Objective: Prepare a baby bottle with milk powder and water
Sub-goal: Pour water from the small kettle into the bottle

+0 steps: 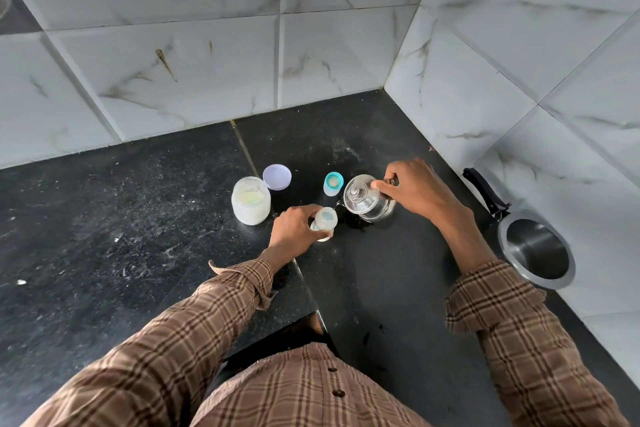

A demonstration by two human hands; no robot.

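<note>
Bottle point(326, 220) stood upright in left hand point(294, 230) fingers, just left of kettle point(367, 199) spout, right hand point(412, 189) gripping its handle.

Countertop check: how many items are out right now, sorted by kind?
Baby bottle, held by the left hand: 1
Bottle cap with teat: 1
Milk powder jar: 1
Jar lid: 1
Steel kettle, held by the right hand: 1
Steel pan: 1
Total: 6
</note>
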